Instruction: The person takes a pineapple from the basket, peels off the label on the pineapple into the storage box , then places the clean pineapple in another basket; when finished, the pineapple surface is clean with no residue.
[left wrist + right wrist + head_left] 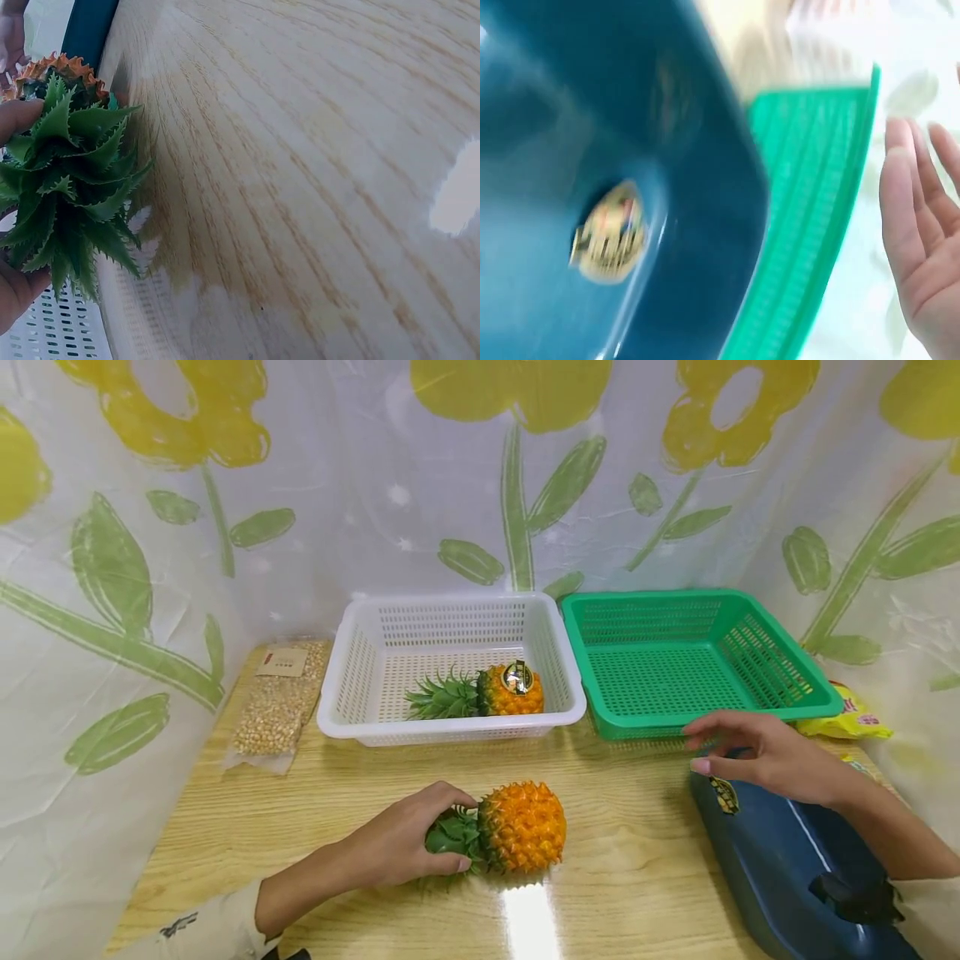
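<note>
Pineapple crown (454, 835), pinched by the left hand (408, 839), is partly hidden; the right hand (776, 758) hangs relaxed.

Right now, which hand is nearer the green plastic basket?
Right: the right hand hovers by the front rim of the green plastic basket; the left hand is farther off, to its front left, gripping a pineapple.

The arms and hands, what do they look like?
The left sleeve is cream with a dark marking; the right sleeve is cream too, with a black object beside it. The left hand and right hand wear no gloves.
</note>
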{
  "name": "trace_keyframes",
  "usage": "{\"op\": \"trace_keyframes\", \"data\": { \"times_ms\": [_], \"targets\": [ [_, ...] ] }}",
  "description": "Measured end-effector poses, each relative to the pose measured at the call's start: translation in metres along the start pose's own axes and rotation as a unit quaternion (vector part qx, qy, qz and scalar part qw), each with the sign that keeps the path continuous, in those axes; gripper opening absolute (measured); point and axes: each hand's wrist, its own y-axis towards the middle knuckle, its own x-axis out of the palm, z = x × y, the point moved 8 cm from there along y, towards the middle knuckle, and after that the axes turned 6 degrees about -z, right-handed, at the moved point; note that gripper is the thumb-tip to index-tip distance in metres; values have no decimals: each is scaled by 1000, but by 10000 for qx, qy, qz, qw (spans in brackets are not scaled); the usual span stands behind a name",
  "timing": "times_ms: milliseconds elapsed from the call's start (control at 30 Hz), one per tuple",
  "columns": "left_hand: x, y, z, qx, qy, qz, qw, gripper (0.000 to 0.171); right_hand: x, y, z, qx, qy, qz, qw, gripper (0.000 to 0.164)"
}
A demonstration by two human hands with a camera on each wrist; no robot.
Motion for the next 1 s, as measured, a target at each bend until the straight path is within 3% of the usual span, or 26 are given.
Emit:
{"op": "trace_keyframes", "data": {
  "times_ms": [267, 433, 700, 1000],
  "targets": [
    [1, 1, 2, 107, 73, -12, 9999, 60, 42, 22, -38, -480, 399, 75, 9980, 33],
    [0, 1, 2, 85, 86, 24, 9999, 61, 68, 38, -56, -637, 412, 93, 9971, 42],
    [-2, 1, 2, 115, 163, 120, 9997, 60, 107, 59, -72, -448, 555, -108, 9974, 68],
    [-2, 1, 2, 187, 166, 151, 9996, 58, 152, 73, -79, -348, 611, -759, 9946, 96]
  ]
}}
